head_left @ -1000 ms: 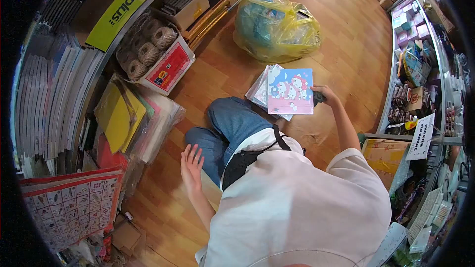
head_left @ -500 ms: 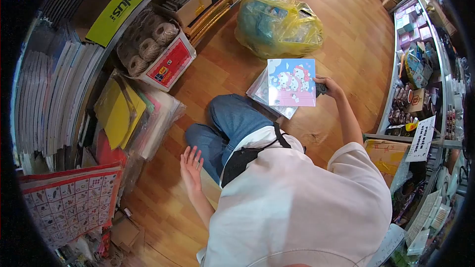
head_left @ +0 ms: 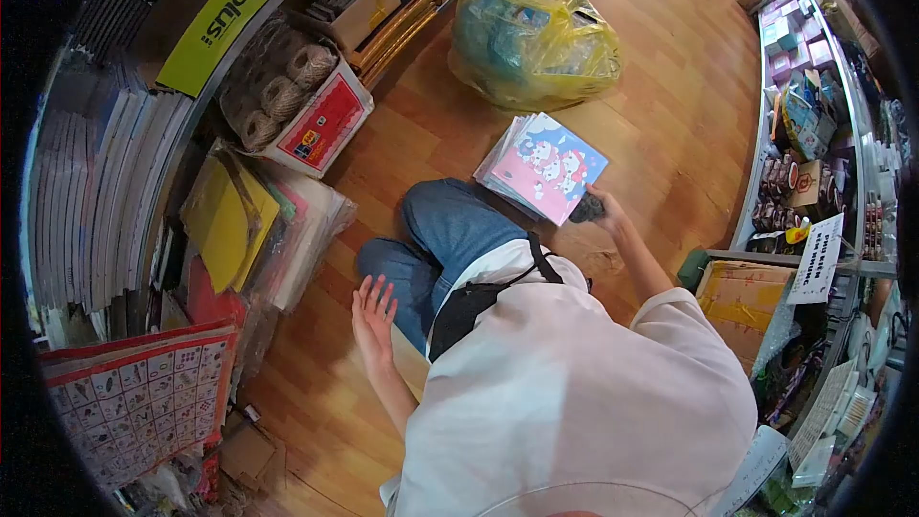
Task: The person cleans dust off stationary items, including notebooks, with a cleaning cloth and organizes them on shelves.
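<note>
A pink and blue notebook with cartoon characters lies on top of a stack of booklets on the wooden floor, turned to roughly the same slant as the stack. At its lower right corner, my right hand is closed round a crumpled dark grey cloth. The cloth touches or nearly touches the cover. My left hand is held beside my knee, fingers spread, with nothing in it.
A yellow plastic bag sits beyond the stack. On the left are shelved books, a box of twine rolls and yellow folders. Along the right run stocked shelves and a cardboard box.
The top notebook has turned and come down into line with the stack. My right hand has moved slightly left and down with the cloth. My left hand has barely moved.
</note>
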Demonstrator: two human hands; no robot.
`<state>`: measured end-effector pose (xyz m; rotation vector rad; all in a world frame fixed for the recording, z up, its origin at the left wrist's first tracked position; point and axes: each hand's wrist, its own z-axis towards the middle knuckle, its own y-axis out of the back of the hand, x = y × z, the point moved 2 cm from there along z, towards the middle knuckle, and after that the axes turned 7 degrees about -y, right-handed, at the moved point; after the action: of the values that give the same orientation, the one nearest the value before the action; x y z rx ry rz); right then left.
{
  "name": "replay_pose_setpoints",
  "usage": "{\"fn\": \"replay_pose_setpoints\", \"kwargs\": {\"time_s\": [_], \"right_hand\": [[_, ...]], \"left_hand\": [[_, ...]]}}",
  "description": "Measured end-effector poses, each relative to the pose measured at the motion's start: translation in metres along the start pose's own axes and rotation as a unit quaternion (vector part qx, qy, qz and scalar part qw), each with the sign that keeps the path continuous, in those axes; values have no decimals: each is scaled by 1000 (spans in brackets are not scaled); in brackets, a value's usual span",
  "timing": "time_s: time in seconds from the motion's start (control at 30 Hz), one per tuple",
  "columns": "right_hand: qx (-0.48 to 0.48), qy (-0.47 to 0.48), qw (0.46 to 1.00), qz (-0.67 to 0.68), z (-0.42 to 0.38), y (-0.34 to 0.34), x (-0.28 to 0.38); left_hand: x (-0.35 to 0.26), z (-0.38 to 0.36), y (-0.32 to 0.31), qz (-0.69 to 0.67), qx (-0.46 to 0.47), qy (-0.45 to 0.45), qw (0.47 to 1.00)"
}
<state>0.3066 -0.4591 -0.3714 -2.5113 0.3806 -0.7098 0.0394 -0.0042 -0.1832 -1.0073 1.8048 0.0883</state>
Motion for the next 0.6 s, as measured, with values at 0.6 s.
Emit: {"fn": "replay_pose_setpoints", "kwargs": {"time_s": [0.6], "right_hand": [[-253, 2, 595, -763, -52, -107, 56]], "left_hand": [[-388, -52, -103, 530, -137, -689, 475]]}}
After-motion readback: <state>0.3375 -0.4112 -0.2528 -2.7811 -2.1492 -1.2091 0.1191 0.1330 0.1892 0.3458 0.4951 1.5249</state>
